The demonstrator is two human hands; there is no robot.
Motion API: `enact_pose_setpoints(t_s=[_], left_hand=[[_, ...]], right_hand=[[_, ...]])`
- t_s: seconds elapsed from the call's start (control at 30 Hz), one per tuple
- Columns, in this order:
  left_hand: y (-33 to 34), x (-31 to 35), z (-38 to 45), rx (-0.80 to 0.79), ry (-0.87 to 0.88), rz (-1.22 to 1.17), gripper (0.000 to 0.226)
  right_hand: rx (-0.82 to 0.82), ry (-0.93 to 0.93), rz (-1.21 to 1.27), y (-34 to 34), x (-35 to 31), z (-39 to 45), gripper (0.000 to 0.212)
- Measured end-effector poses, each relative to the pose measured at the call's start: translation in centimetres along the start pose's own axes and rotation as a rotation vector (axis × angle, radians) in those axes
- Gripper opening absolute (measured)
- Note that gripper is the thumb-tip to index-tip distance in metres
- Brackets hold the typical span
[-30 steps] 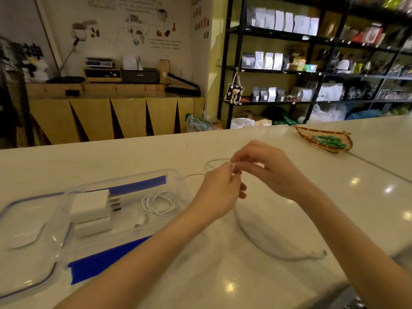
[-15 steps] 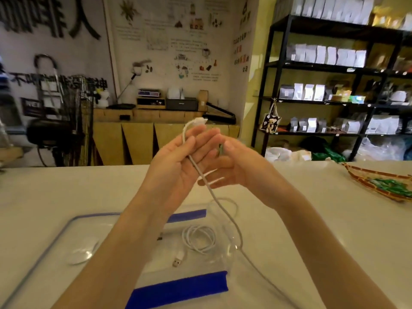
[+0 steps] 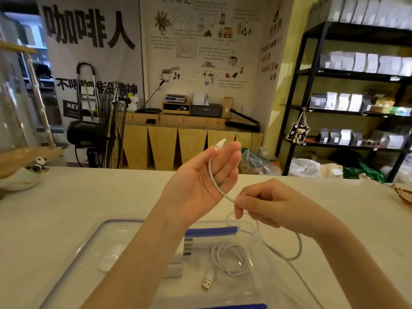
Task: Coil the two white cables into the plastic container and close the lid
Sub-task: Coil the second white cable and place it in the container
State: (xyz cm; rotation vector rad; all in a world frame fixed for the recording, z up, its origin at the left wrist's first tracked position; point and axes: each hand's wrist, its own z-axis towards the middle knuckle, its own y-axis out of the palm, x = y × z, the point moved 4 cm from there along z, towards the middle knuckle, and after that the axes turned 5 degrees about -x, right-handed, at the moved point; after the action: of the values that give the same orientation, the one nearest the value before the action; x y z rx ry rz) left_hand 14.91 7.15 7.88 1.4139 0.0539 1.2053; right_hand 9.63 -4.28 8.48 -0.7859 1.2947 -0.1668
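While the limp, light second cable [image 3: 219, 190] was pinched by right hand [image 3: 265, 202] fingers [image 3: 242, 200], its plug end was laid across the open left hand [image 3: 200, 184].

A white counter [image 3: 66, 208] fills the near scene; far behind, a poster-covered wall [image 3: 200, 52], a wooden sideboard [image 3: 191, 139], a fan [image 3: 107, 126] left, black shelving [image 3: 356, 108] right.

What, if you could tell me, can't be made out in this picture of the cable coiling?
- Head view: the far end of the loose cable leaves the bottom edge.
- Whether the left hand grips the cable: its fingers look nearly straight.
- The white blocks in the container: the left forearm covers them.
- The container's near side: cut off by the bottom edge.
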Motion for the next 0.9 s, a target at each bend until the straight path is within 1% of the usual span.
enact_pose_setpoints(t_s=[0.1, 0.17, 0.3, 0.43, 0.5, 0.57, 0.63, 0.7, 0.73, 0.77, 0.83, 0.87, 0.9], left_hand=[[0.0, -0.9, 0.2, -0.034, -0.087, 0.012, 0.039], [0.1, -1.4, 0.2, -0.064, -0.126, -0.005, 0.039], [-0.4, -1.2, 0.6, -0.042, -0.071, -0.028, 0.041], [-0.7, -0.1, 0.6, -0.018, 0.047, -0.003, 0.05], [-0.5, 0.4, 0.4, -0.016, 0.106, 0.017, 0.051], [0.0, 1.1, 0.2, -0.019, 0.176, 0.043, 0.054], [0.6, 1.5, -0.1, -0.035, 0.216, 0.105, 0.06], [1.4, 1.6, -0.5, -0.054, 0.223, 0.197, 0.062], [2.1, 1.4, -0.7, -0.097, 0.194, 0.225, 0.062], [2.9, 1.1, -1.0, -0.176, 0.143, 0.233, 0.062], [4.4, 0.1, -1.4, -0.317, 0.04, 0.267, 0.058], [4.4, -0.4, -1.5, -0.313, 0.009, 0.355, 0.056], [4.2, -0.9, -1.6, -0.271, -0.01, 0.473, 0.055]], right_hand=[[-0.024, -0.007, -0.039, -0.3, -0.1, -0.3, 0.027], [-0.026, -0.012, -0.025, -0.7, -0.2, -0.5, 0.027], [-0.006, 0.001, 0.058, -1.5, 0.6, -0.5, 0.034], [-0.003, 0.017, 0.073, -1.8, 1.2, -0.2, 0.033], [-0.064, 0.04, 0.103, -1.8, 1.6, -0.2, 0.034], [-0.179, 0.077, 0.114, -1.5, 2.1, -0.4, 0.034], [-0.306, 0.146, 0.073, -1.0, 2.8, -0.4, 0.035], [-0.376, 0.227, 0.007, -0.5, 3.5, -0.4, 0.037], [-0.366, 0.257, -0.029, -0.3, 3.7, -0.2, 0.039], [-0.321, 0.273, -0.067, -0.4, 3.7, -0.1, 0.04], [-0.128, 0.247, -0.152, -1.2, 3.7, 0.4, 0.045], [0.003, 0.217, -0.185, -2.0, 3.7, 0.5, 0.047], [0.132, 0.195, -0.205, -2.8, 3.8, 0.5, 0.046]])
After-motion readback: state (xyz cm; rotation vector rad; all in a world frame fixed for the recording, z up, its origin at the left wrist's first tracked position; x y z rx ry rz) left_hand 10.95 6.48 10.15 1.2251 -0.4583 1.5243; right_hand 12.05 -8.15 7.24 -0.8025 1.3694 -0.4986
